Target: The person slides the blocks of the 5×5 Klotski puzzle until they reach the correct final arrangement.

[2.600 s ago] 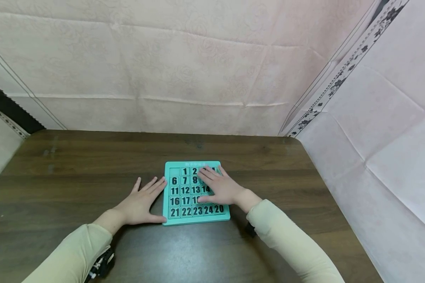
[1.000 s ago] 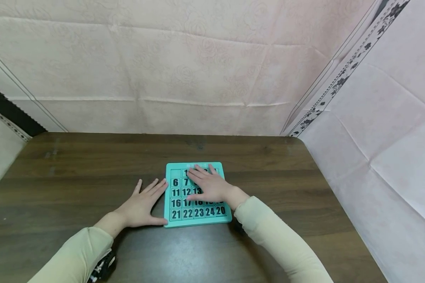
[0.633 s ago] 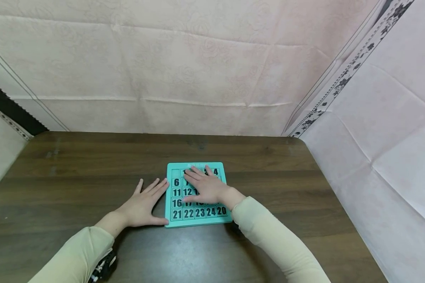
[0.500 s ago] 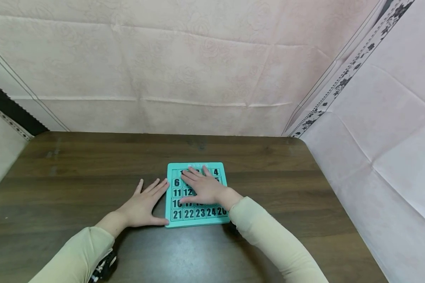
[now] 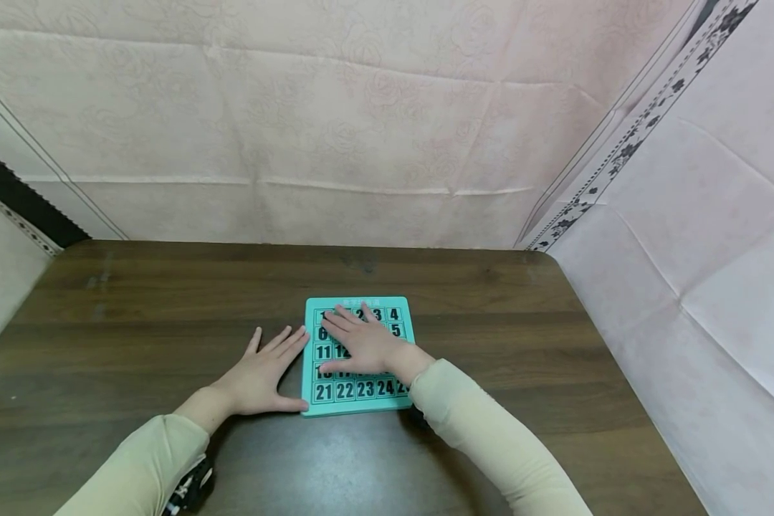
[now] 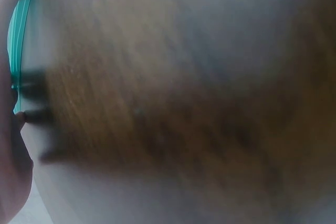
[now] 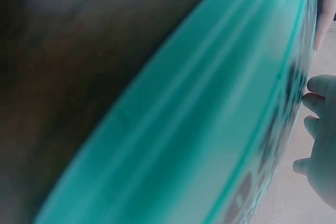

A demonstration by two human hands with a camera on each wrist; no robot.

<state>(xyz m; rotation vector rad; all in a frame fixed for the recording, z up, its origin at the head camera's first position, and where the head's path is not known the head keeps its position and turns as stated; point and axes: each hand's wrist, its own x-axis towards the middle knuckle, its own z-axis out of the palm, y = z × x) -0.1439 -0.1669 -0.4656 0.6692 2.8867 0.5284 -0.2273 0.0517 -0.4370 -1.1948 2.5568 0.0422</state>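
Observation:
A turquoise sliding number puzzle [image 5: 361, 408] lies flat on the wooden table. My left hand [image 5: 248, 383] is spread along its left side, with thumb and fingertips at the edge; the left wrist view catches part of that hand [image 6: 11, 182] beside the puzzle's rim [image 6: 22, 30]. Spread over the number tiles is my right hand [image 5: 370, 349], its fingertips near the top left, right at tile 1 [image 5: 325, 315]. It covers several middle tiles. The right wrist view has the puzzle's side [image 7: 199, 114] up close and the fingers [image 7: 321, 124] above the tiles.
The brown wooden table [image 5: 168, 287] extends around the puzzle on all sides. Pale patterned cloth [image 5: 361, 143] hangs behind it, and white cloth [image 5: 696, 287] stands along the right. A dark strip [image 5: 26, 193] shows at the far left corner.
My right hand has moved left across the puzzle, and tile 1 has slid left toward the top-left corner. Tiles 4 and 5 at the right have come into sight. My left hand stays at the edge.

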